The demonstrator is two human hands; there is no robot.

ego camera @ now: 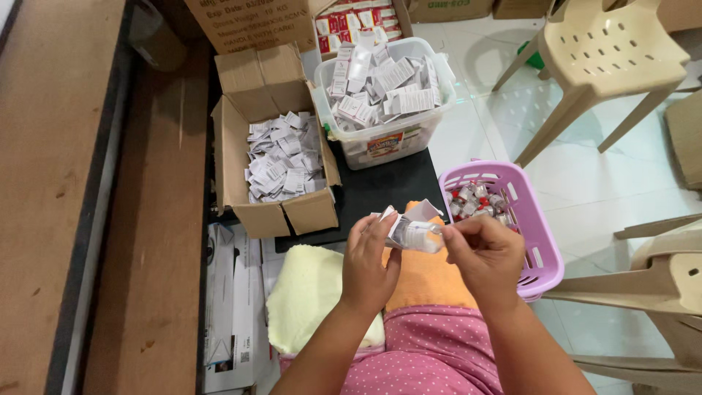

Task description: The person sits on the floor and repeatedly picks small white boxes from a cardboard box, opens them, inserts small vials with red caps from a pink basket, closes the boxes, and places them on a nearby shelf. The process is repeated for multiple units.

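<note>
while held between both hands, small vial (423, 235), left hand (369, 263), right hand (486, 256)

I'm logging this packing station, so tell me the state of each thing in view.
Small carton: flap open, held by left hand.
Vial: held by right hand, at the carton.
Cardboard box: open, holds leaflets.
Clear tub: open, heaped.
Purple basket: holds vials.

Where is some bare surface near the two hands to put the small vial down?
Free: the black mat between the brown cardboard box of folded leaflets and the purple plastic basket, and the yellow towel beside the left hand. Crowded: the box, the basket of vials, and the clear plastic tub of small cartons. The right hand holds the vial.
</note>
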